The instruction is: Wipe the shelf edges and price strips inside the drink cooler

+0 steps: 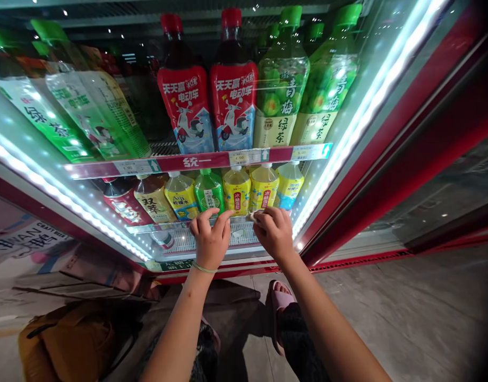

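My left hand (211,240), with a thin band at the wrist, is at the lower shelf's front edge (180,225), its bent fingers apart and nothing visible in them. It is nearest a green-labelled bottle (209,192). To its right, my right hand (274,231) is closed on a small whitish cloth (256,214), mostly hidden under the fingers. Just beyond that hand stand a yellow-labelled bottle (264,185) and a yellow-and-blue bottle (290,183). Whether the fingertips touch the shelf edge I cannot tell.
Large bottles with red labels (233,106) and green tea bottles (279,101) stand on the upper shelf (191,161) of the lit drinks fridge. Its red door (367,159) is at the right. A brown backpack (64,339) lies on the floor at the left.
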Action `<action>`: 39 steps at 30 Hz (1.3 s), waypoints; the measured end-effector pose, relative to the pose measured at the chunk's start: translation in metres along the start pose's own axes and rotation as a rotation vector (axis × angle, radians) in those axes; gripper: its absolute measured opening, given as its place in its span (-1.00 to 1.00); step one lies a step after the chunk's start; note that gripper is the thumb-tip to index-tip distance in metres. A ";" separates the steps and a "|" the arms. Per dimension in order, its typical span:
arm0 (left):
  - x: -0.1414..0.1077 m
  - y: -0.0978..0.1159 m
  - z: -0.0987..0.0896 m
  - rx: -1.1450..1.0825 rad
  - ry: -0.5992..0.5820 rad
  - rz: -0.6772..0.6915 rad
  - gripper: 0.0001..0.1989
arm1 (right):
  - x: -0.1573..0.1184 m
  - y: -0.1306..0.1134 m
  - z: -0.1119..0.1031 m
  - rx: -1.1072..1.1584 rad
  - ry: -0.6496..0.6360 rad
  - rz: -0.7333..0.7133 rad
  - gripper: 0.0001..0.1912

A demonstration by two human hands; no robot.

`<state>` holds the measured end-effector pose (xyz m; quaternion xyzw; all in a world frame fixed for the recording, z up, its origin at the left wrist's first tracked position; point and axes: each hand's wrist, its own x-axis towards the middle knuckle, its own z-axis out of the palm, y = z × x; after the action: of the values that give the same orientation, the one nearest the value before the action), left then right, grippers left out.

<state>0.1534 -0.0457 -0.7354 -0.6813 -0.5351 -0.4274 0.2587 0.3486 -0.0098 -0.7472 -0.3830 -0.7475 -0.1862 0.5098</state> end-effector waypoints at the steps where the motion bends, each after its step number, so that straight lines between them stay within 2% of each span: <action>1: 0.000 -0.001 0.000 0.002 0.002 -0.005 -0.75 | 0.001 -0.001 -0.001 0.006 0.043 0.048 -0.75; 4: -0.001 -0.002 -0.001 0.001 0.009 -0.012 -0.76 | 0.004 -0.005 -0.001 0.039 0.126 0.117 -0.63; 7: 0.000 -0.003 -0.001 -0.011 0.012 -0.018 -0.76 | 0.005 -0.010 0.001 0.056 0.003 -0.027 -0.65; 9: 0.000 -0.003 -0.002 -0.020 0.005 -0.035 -0.76 | 0.004 -0.011 0.003 0.050 -0.057 -0.066 -0.72; 10: 0.000 -0.004 -0.002 -0.022 0.003 -0.043 -0.76 | 0.003 -0.011 0.003 0.041 -0.045 -0.043 -0.74; 13: 0.000 -0.008 -0.004 -0.017 0.015 -0.043 -0.78 | 0.004 -0.012 0.003 0.012 0.094 0.091 -0.70; 15: 0.001 -0.011 -0.006 -0.008 0.030 -0.026 -0.78 | 0.006 -0.016 0.004 0.010 0.128 0.097 -0.66; 19: 0.002 -0.014 -0.008 0.001 0.052 -0.037 -0.79 | 0.009 -0.028 0.008 -0.022 -0.012 -0.066 -0.77; 22: 0.001 -0.018 -0.010 0.008 0.068 -0.059 -0.83 | 0.013 -0.033 0.009 -0.054 0.036 -0.004 -0.83; 25: 0.000 -0.023 -0.011 0.005 0.056 -0.066 -0.82 | 0.017 -0.037 0.010 -0.026 0.095 0.052 -0.74; 27: -0.001 -0.028 -0.013 0.007 0.055 -0.075 -0.81 | 0.019 -0.041 0.012 -0.003 0.036 -0.016 -0.74; 30: -0.001 -0.035 -0.017 0.012 0.068 -0.080 -0.80 | 0.018 -0.046 0.016 -0.019 -0.031 -0.077 -0.87; 32: 0.000 -0.040 -0.020 0.013 0.077 -0.081 -0.79 | 0.018 -0.049 0.019 -0.040 0.025 -0.022 -0.89; 35: 0.001 -0.048 -0.025 0.019 0.092 -0.091 -0.80 | 0.019 -0.054 0.022 -0.013 0.104 0.021 -0.75; 37: 0.001 -0.052 -0.028 0.021 0.096 -0.096 -0.82 | 0.019 -0.059 0.026 0.008 0.061 -0.035 -0.73; 39: 0.000 -0.057 -0.031 0.025 0.096 -0.100 -0.82 | 0.019 -0.062 0.029 -0.002 -0.007 -0.086 -0.80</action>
<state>0.0900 -0.0537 -0.7255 -0.6290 -0.5607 -0.4655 0.2708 0.2800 -0.0229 -0.7351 -0.3519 -0.7647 -0.2073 0.4985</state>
